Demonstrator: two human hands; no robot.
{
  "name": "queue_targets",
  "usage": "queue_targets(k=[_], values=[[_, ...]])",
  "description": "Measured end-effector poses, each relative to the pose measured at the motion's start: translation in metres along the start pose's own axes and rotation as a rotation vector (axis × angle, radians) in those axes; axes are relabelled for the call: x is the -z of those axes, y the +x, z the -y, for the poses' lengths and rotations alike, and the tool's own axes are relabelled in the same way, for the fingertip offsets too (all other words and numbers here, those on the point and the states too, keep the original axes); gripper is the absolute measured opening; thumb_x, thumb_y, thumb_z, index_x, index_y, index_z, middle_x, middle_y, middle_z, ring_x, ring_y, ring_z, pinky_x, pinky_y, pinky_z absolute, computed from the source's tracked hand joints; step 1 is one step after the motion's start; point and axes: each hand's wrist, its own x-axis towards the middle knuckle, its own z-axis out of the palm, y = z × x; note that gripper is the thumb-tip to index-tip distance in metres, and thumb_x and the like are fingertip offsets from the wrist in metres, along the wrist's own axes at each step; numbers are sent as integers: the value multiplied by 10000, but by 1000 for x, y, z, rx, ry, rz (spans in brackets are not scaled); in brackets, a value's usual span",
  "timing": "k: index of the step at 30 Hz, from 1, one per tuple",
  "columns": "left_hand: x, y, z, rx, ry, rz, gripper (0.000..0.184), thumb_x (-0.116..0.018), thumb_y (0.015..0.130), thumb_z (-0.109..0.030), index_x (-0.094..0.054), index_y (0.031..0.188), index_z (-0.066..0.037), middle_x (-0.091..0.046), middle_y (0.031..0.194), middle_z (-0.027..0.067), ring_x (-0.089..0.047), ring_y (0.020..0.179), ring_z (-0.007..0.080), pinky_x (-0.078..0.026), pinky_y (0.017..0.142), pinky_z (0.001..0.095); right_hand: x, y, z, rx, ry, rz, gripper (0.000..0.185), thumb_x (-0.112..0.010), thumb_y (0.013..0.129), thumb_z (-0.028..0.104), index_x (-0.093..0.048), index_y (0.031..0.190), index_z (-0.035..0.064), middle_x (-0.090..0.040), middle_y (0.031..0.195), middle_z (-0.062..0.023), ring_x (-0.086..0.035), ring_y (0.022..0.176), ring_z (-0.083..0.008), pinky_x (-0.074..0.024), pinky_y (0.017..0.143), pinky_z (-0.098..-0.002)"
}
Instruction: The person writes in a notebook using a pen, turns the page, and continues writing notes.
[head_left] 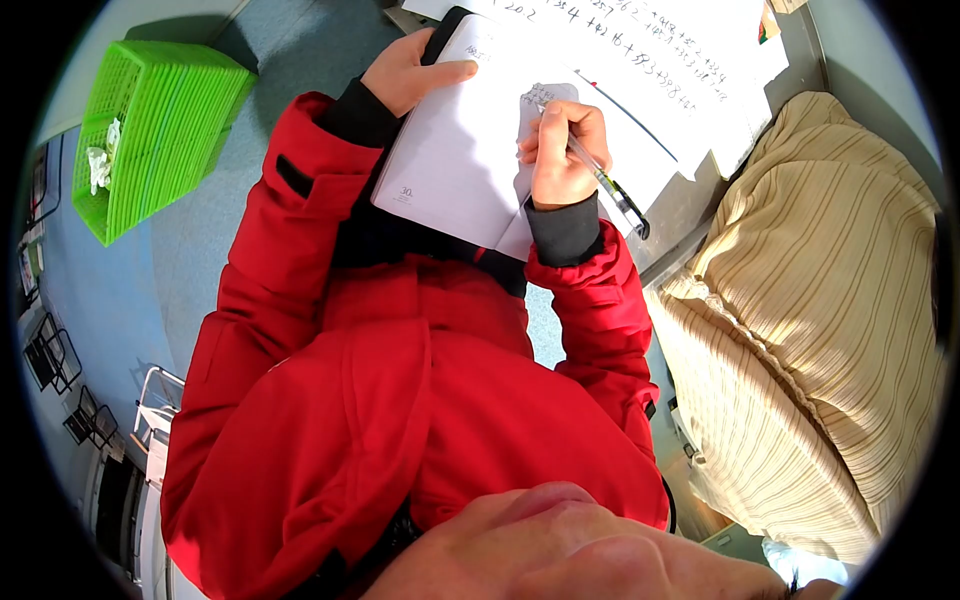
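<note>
An open notebook with white pages rests over my lap, tilted. My left hand is wrapped round its upper left edge, the thumb lying on the page and the other fingers hidden beneath. In my right hand a pen with a clear barrel and black end is pinched, its tip hidden or too small to make out near some small handwriting at the top of the right page. Beyond the notebook lie large white paper sheets covered with handwritten numbers and plus signs.
A bright green plastic basket with white crumpled pieces inside stands at the left. To the right is a bulky thing under a striped beige cloth. Dark-framed chairs appear at the far left. A grey table edge runs beside my right arm.
</note>
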Motion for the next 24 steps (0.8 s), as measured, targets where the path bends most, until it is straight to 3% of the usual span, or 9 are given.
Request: queue_targets(k=[24], values=[[0, 0, -1, -5, -3, 3, 434, -703, 859, -266, -568, 1138, 38, -647, 978, 67, -607, 851, 113, -482, 745, 249, 4, 0, -2, 11, -73, 25, 132, -580, 945, 104, -532, 871, 6, -551, 569, -35, -535, 461, -85, -428, 443, -226]])
